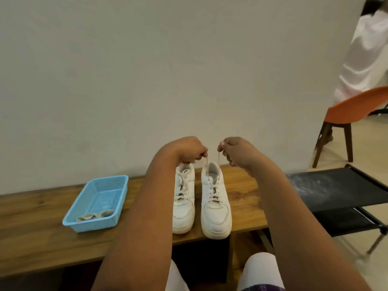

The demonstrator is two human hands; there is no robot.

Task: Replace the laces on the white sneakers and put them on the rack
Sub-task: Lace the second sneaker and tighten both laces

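From the head cam, your left hand [194, 151] and right hand [235, 151] each have a pinching grip on a lace end [218, 162] of the right sneaker [216, 208], beside its laced twin [183, 206] on the wooden tabletop [42, 234].

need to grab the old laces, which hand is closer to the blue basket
Left. The left hand pinches a lace end above the sneakers, on the blue basket's side; the right hand is farther right.
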